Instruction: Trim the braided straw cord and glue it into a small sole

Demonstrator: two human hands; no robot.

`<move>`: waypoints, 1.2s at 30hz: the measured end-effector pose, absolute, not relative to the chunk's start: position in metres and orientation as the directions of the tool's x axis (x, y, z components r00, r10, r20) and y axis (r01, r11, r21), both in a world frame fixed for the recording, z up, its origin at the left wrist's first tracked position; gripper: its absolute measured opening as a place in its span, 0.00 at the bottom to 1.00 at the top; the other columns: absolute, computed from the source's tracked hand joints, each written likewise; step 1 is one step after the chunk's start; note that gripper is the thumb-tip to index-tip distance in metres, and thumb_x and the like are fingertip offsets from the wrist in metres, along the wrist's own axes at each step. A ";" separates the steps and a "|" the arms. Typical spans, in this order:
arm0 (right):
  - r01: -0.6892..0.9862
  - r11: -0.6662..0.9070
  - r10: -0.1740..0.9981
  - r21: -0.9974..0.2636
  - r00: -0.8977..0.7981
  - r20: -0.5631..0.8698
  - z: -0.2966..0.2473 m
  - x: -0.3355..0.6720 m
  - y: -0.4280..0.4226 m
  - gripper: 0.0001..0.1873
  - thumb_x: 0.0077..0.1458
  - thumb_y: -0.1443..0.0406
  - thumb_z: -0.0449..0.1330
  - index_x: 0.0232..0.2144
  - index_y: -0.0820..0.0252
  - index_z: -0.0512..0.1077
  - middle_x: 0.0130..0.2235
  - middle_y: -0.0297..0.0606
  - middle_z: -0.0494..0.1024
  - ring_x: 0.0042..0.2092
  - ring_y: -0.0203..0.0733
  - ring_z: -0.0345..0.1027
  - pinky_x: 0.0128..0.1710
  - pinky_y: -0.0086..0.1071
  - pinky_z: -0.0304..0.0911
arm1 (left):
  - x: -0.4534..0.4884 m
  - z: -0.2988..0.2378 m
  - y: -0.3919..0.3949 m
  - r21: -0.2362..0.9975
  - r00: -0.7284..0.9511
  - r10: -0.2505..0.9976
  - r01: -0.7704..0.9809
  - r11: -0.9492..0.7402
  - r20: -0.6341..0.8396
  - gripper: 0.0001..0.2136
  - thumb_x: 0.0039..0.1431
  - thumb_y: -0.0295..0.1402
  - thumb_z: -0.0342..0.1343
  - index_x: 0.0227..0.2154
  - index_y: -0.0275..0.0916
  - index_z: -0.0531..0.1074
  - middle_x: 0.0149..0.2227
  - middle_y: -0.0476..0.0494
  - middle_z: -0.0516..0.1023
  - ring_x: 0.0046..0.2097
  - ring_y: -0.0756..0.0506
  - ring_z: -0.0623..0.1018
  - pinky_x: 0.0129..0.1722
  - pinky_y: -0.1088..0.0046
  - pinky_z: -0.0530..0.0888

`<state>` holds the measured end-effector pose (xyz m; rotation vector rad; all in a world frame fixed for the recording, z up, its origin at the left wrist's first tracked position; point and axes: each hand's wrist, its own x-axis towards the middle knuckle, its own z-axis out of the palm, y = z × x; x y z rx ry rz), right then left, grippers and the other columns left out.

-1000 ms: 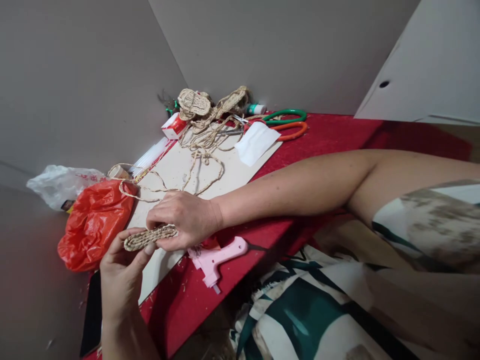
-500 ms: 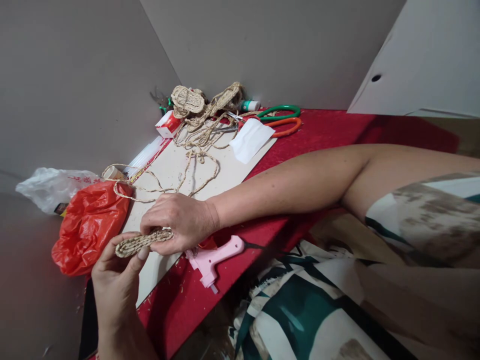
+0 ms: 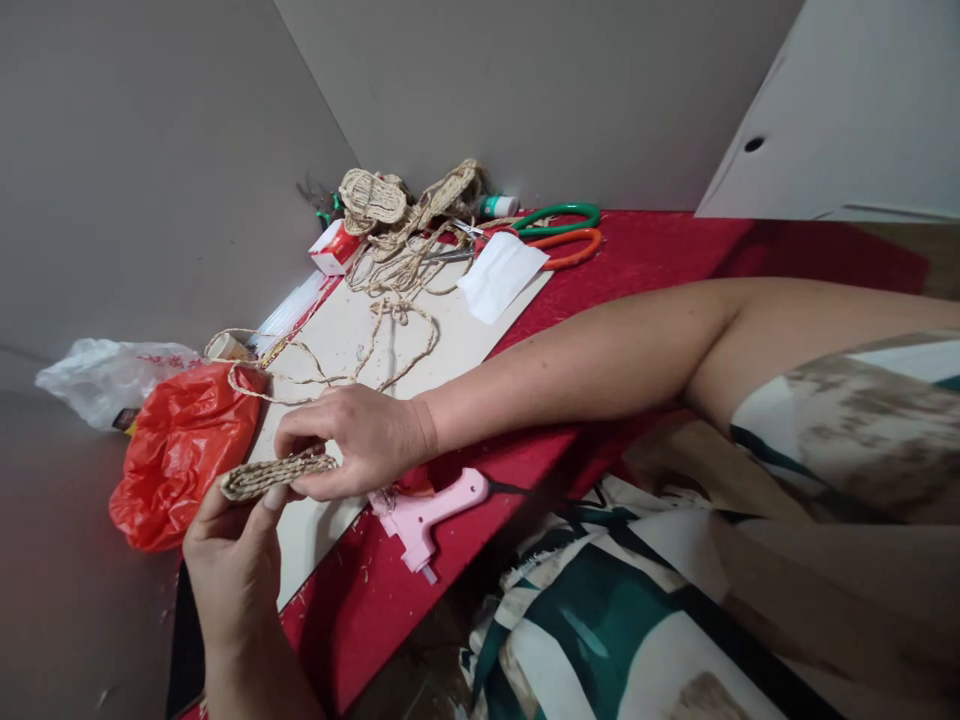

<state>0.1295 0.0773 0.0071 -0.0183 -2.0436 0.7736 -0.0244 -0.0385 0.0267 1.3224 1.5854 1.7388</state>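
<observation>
Between my two hands is a flat, narrow piece of coiled straw braid [image 3: 274,474], held up over the table's near left corner and turned mostly edge-on. The thumb and fingers of my left hand [image 3: 234,540] pinch its left end. At its right end, my right hand [image 3: 360,440] grips with bent fingers above and the thumb below. A loose straw cord [image 3: 315,375] runs over the white board [image 3: 457,345] just behind my right hand; whether it joins the piece is hidden. Below my right hand lies a pink glue gun [image 3: 431,515], its front partly covered.
Farther back are a coiled straw oval [image 3: 373,198], tangled straw cord [image 3: 401,255], scissors with green and orange handles [image 3: 574,240], white paper [image 3: 501,275] and a red-and-white box [image 3: 335,248]. An orange plastic bag [image 3: 184,450] and a clear bag [image 3: 97,378] sit left. Red cloth [image 3: 652,245] covers the table.
Both hands have shifted slightly left with the straw piece, which now lies at a flatter angle. My right fingers stand a little more apart above it.
</observation>
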 end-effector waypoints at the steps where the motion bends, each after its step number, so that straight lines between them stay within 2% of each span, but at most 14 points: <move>1: -0.290 0.762 0.337 -0.579 -0.586 0.737 0.009 0.130 0.077 0.09 0.51 0.64 0.60 0.35 0.65 0.72 0.34 0.36 0.77 0.34 0.35 0.68 0.37 0.29 0.60 | -0.024 0.027 -0.038 0.930 -0.453 0.819 0.268 -0.251 0.352 0.09 0.44 0.27 0.69 0.32 0.37 0.79 0.31 0.47 0.80 0.32 0.51 0.78 0.38 0.76 0.76; 6: -0.401 0.541 0.434 -0.739 -0.620 0.654 0.013 0.129 0.077 0.04 0.50 0.72 0.58 0.31 0.69 0.73 0.27 0.35 0.76 0.30 0.31 0.68 0.34 0.26 0.62 | -0.022 0.025 -0.034 0.920 -0.445 0.810 0.268 -0.287 0.382 0.08 0.46 0.27 0.68 0.31 0.37 0.78 0.29 0.49 0.80 0.28 0.52 0.77 0.34 0.77 0.76; 15: -0.518 0.352 0.450 -0.779 -0.637 0.626 0.012 0.128 0.077 0.01 0.50 0.73 0.58 0.29 0.69 0.70 0.26 0.33 0.73 0.28 0.28 0.65 0.32 0.25 0.64 | -0.028 0.026 -0.036 0.942 -0.402 0.858 0.232 -0.243 0.320 0.09 0.45 0.28 0.68 0.32 0.36 0.79 0.28 0.47 0.80 0.27 0.52 0.77 0.33 0.76 0.76; 22: -0.554 0.267 0.441 -0.789 -0.658 0.611 0.013 0.129 0.075 0.02 0.50 0.75 0.57 0.28 0.68 0.68 0.25 0.30 0.70 0.27 0.27 0.63 0.32 0.26 0.64 | -0.029 0.026 -0.035 0.914 -0.393 0.836 0.294 -0.280 0.383 0.05 0.44 0.28 0.69 0.25 0.38 0.78 0.25 0.49 0.79 0.25 0.51 0.77 0.31 0.75 0.76; 29: -0.569 0.208 0.441 -0.796 -0.672 0.596 0.013 0.130 0.072 0.02 0.50 0.75 0.57 0.27 0.67 0.68 0.23 0.28 0.69 0.27 0.28 0.64 0.33 0.26 0.65 | -0.029 0.029 -0.036 0.919 -0.407 0.834 0.286 -0.272 0.373 0.08 0.40 0.31 0.71 0.22 0.38 0.77 0.22 0.50 0.79 0.23 0.50 0.77 0.29 0.72 0.77; 36: -0.579 0.249 0.486 -0.776 -0.618 0.617 0.007 0.125 0.073 0.04 0.50 0.75 0.58 0.24 0.69 0.69 0.23 0.30 0.70 0.27 0.27 0.63 0.32 0.25 0.64 | -0.028 0.025 -0.034 0.919 -0.400 0.837 0.284 -0.275 0.374 0.08 0.41 0.30 0.70 0.22 0.38 0.76 0.24 0.50 0.79 0.24 0.51 0.77 0.30 0.74 0.77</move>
